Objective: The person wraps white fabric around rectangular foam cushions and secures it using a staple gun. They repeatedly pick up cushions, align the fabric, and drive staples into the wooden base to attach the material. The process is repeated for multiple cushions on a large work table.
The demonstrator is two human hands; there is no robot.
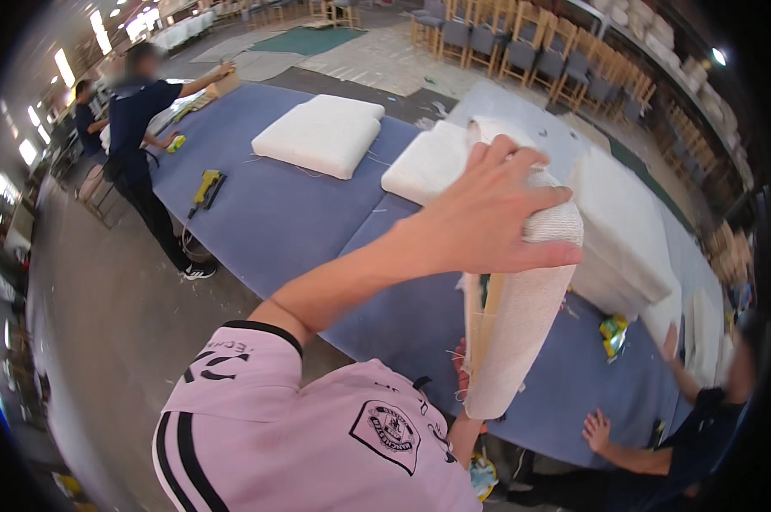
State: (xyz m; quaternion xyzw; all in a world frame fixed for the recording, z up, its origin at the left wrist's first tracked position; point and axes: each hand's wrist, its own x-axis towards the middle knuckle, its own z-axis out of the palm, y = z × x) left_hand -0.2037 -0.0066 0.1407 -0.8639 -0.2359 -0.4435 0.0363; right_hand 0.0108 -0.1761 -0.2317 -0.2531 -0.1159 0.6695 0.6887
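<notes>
The left hand (488,205) is gripping the top edge of an upright white fabric-covered seat cushion (522,316), while the right hand (464,380), at six o'clock, is clutching its lower edge.

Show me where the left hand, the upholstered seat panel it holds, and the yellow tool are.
left hand (488,209), head view, back of hand
upholstered seat panel (513,333), head view, fabric face
yellow tool (206,188), head view, body

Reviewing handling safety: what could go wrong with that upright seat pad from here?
1. The left hand grips only the top of the seat pad, which stands on edge; it may tip or slip.
2. Loose threads and raw fabric hang by the right hand at its lower edge; fingers could snag.
3. A co-worker's hand rests nearby on the table; a falling pad might hit it.
</notes>
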